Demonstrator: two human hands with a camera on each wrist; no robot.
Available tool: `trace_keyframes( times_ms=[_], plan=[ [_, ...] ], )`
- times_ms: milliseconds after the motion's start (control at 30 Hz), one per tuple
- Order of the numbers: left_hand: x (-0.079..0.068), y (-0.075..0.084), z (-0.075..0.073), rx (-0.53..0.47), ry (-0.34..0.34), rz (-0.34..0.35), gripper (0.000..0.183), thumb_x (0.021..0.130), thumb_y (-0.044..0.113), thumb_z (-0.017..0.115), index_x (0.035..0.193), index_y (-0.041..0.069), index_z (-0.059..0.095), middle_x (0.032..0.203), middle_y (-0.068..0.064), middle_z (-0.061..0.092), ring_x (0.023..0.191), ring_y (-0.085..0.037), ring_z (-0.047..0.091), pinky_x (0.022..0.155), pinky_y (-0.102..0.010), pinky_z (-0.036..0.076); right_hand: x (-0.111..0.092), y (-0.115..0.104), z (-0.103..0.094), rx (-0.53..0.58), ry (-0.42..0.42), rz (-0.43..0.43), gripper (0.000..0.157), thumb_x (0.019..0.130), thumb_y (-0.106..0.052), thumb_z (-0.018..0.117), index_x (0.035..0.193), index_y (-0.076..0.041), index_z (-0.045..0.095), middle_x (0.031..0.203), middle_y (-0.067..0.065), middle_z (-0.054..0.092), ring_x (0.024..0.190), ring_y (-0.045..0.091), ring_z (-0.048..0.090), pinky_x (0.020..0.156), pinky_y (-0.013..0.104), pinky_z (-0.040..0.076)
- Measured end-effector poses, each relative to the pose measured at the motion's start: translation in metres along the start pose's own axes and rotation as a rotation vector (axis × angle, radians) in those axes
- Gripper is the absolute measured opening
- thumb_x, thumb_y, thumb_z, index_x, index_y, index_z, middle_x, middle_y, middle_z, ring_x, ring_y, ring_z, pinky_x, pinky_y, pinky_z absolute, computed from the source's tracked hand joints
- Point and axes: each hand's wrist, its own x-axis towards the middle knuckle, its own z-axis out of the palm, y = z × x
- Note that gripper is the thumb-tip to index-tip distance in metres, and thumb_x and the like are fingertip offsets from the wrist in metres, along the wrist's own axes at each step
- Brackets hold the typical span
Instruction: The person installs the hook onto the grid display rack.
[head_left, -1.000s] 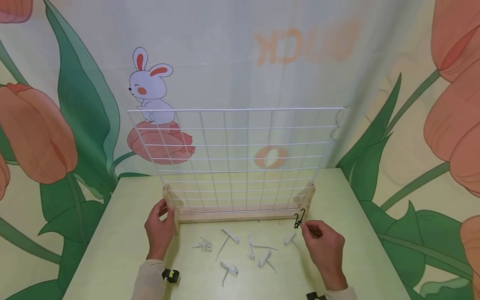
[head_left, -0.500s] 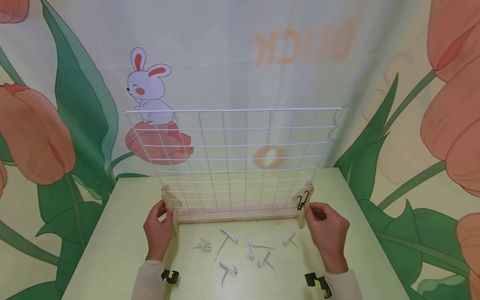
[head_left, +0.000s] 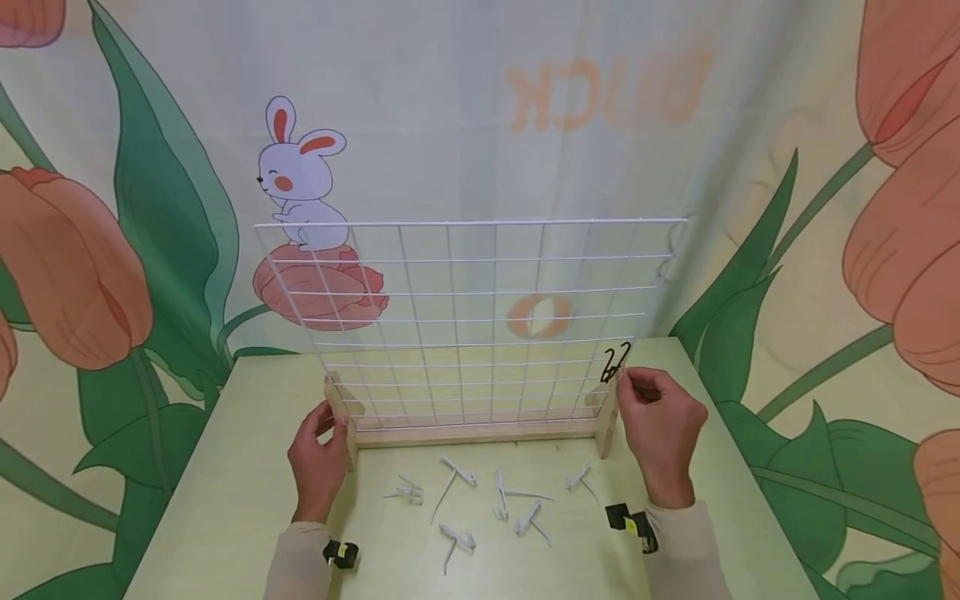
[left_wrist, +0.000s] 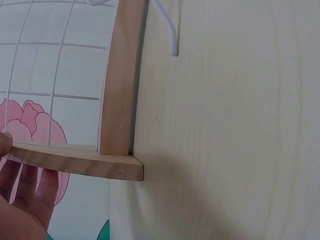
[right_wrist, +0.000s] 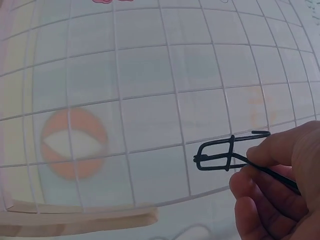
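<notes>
A white wire grid panel (head_left: 471, 222) stands upright in a wooden base (head_left: 480, 438) on the table. My left hand (head_left: 318, 467) grips the base's left end piece; the left wrist view has the thumb at one face of the wood (left_wrist: 80, 165) and fingers at the other. Between thumb and fingers, my right hand (head_left: 663, 433) pinches a black wire hook (right_wrist: 215, 156) by its long prong. The hook's double-clip end points toward the mesh, near the panel's lower right side, and overlaps the grid in the head view.
Several white wire hooks lie loose on the pale table (head_left: 225, 500) before the base, including one hook (head_left: 459, 537) nearest me and one hook (head_left: 579, 477) toward the right. A printed curtain (head_left: 465, 108) hangs behind the panel.
My right hand has risen and moved slightly right, carrying the black hook from the table-side of the base up to the lower right of the grid. The left hand has stayed put.
</notes>
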Motion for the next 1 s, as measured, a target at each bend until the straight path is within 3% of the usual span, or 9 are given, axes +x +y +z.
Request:
trace_keyframes(
  times_ms=[500,700,1000],
  plan=[
    [0.001,0.003,0.0,0.003,-0.014,0.004,0.04,0.104,0.019,0.069,0.142,0.009,0.064,0.125,-0.013,0.073,0.117,-0.027,0.069,0.079,0.002,0.045,0.019,-0.001,0.013,-0.053,0.022,-0.031,0.013,0.093,-0.014,0.079,0.093,-0.001,0.081,0.08,0.015,0.079,0.068,0.029,0.074,0.066,0.008,0.037],
    [0.0,0.003,-0.001,0.03,-0.009,0.0,0.04,0.104,0.019,0.069,0.142,0.009,0.064,0.124,-0.012,0.074,0.117,-0.027,0.07,0.079,0.002,0.045,0.017,0.004,0.017,-0.08,0.032,-0.051,0.011,0.092,-0.013,0.079,0.091,-0.002,0.082,0.078,0.013,0.079,0.065,0.029,0.074,0.064,0.014,0.038],
    [-0.002,0.001,-0.001,0.014,-0.017,0.004,0.039,0.104,0.016,0.069,0.142,0.008,0.063,0.125,-0.015,0.074,0.116,-0.029,0.07,0.079,0.001,0.046,0.006,0.007,0.017,-0.096,0.021,-0.027,0.013,0.092,-0.014,0.081,0.096,-0.002,0.081,0.082,0.013,0.08,0.068,0.028,0.075,0.063,0.011,0.036]
  ],
)
